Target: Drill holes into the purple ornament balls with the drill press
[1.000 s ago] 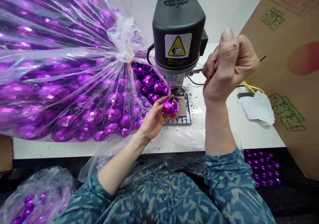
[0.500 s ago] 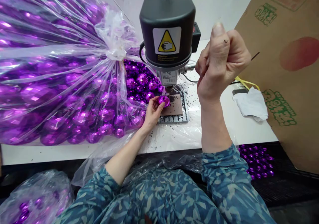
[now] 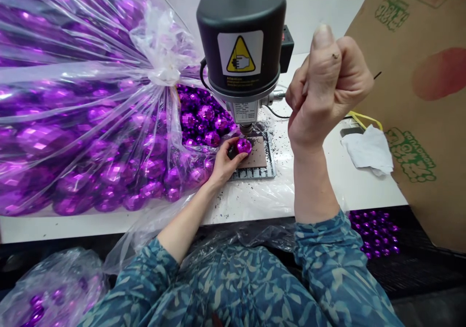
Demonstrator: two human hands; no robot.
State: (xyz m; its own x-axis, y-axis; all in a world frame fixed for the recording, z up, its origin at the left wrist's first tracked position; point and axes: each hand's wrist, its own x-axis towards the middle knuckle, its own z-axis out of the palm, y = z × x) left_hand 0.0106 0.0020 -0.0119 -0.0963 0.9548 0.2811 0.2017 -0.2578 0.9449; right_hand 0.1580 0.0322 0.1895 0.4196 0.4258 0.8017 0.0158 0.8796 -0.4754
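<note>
Between the thumb and fingers of my left hand (image 3: 226,163) is a shiny purple faceted ball (image 3: 243,145). The ball is under the chuck (image 3: 246,128) of a black drill press (image 3: 241,40), over a brown board (image 3: 257,153) on a slotted metal base (image 3: 270,171). My right hand (image 3: 327,89) is raised to the right of the drill head, its fingers curled closed. What those fingers hold is hidden; a thin dark rod tip (image 3: 377,75) shows just beyond the hand.
A big clear bag (image 3: 83,138) of purple balls covers the table's left side. Dark shavings lie round the base. A white cloth (image 3: 368,151) and a tall cardboard box (image 3: 429,123) stand at the right. More purple balls (image 3: 374,235) are below the table edge.
My left hand has moved slightly right, bringing the ball nearer to below the chuck. The view has shifted a little, and the drill head appears somewhat larger. My right hand remains raised and closed.
</note>
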